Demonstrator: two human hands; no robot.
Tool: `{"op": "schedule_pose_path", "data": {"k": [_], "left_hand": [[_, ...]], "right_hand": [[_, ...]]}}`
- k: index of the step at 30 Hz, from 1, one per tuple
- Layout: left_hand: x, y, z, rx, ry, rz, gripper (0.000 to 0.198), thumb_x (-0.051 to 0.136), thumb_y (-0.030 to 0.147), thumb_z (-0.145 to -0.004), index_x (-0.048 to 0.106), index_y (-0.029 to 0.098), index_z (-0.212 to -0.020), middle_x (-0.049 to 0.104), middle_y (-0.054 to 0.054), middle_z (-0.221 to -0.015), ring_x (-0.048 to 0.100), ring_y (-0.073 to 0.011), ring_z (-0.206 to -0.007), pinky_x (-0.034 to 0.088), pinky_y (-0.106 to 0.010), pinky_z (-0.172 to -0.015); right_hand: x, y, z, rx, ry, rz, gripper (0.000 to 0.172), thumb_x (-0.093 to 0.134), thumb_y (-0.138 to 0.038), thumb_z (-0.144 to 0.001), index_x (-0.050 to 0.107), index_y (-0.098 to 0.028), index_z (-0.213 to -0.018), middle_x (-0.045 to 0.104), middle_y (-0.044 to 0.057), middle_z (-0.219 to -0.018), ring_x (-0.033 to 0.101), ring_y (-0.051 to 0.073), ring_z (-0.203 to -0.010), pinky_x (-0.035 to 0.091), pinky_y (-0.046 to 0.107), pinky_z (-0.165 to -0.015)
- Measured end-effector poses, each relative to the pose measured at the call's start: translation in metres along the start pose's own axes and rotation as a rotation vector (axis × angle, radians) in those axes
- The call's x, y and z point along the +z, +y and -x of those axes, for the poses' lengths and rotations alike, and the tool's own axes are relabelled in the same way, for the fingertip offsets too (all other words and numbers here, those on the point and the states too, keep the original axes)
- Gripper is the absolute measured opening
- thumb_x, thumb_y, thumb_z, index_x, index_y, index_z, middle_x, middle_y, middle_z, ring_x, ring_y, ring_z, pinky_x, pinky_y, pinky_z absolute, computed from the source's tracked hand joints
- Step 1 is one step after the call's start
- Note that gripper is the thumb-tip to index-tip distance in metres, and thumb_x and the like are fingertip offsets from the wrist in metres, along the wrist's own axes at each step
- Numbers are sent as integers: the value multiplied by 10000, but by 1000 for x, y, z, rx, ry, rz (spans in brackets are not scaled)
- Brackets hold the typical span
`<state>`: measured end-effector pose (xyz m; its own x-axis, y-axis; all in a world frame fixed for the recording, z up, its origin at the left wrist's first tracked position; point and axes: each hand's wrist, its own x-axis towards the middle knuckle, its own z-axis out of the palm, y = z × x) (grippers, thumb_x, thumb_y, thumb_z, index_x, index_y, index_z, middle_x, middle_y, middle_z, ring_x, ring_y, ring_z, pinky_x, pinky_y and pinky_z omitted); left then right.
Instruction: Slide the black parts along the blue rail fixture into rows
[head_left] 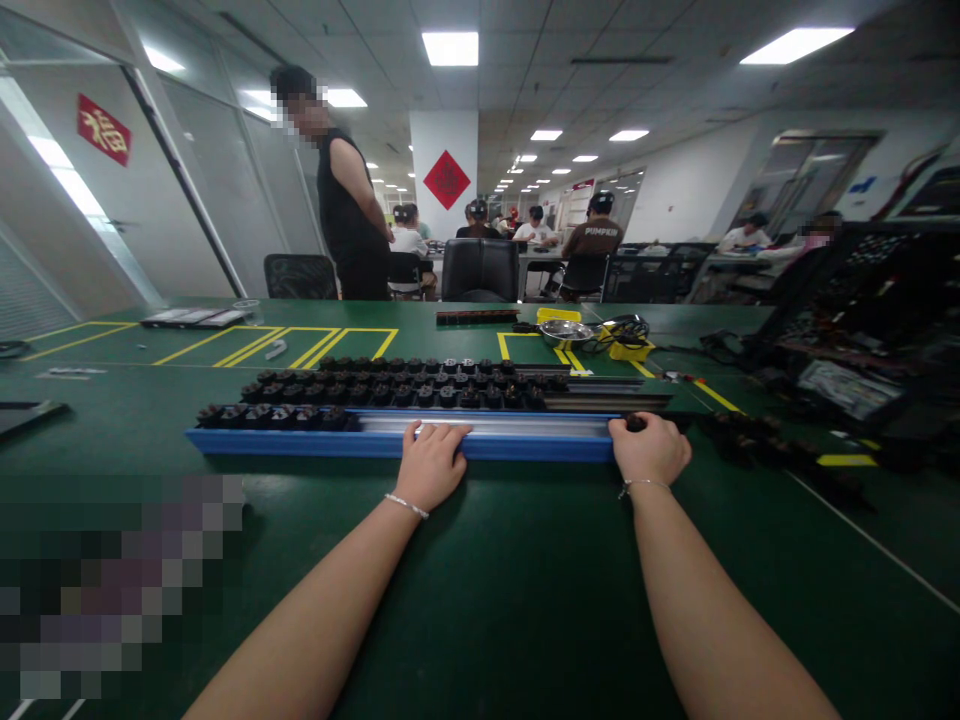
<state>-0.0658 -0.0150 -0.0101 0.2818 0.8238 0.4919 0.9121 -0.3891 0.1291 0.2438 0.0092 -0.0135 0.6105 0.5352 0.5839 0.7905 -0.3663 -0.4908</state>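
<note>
A long blue rail (517,447) with a silvery channel lies across the table in front of me. Black socket-like modules (259,418) fill the left part of its channel. My left hand (433,465) grips the rail's front wall near the middle, its fingers curled over into the channel. At the rail's right end, my right hand (651,447) pinches a small black module (636,423); the fingers hide much of it. Behind the blue rail lie parallel dark rails (600,400) carrying rows of similar black modules (420,394).
Loose black parts (750,440) lie right of the rail, near an opened dark machine casing (847,350). A metal bowl (566,331) and yellow holders (630,348) sit farther back on the green table (525,580). A person (352,200) stands beyond the table; others sit behind.
</note>
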Motion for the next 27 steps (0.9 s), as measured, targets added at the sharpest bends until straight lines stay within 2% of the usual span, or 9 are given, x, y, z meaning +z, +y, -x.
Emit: {"op": "schedule_pose_path", "data": {"k": [11,27], "left_hand": [[2,-2,0,21,12,-6,364,450,234,-812,570,304,-1149,658,-14,-1027,539,-219,-1001,225,-440,-1035],[1,-2,0,21,13,1,369,465,227,-803,567,306,-1149,657,-10,-1036,541,-218,-998,216,-453,-1039]], "right_hand": [[-4,0,-1,39,-4,17,354,520,-367,-668,691,-154,-893,612,114,-851,498,254,-821,350,375,-784],[-8,3,-5,112,-8,-20,368,551,-366,-668,688,-154,-936,607,111,-893,499,253,-849,386,365,-768]]}}
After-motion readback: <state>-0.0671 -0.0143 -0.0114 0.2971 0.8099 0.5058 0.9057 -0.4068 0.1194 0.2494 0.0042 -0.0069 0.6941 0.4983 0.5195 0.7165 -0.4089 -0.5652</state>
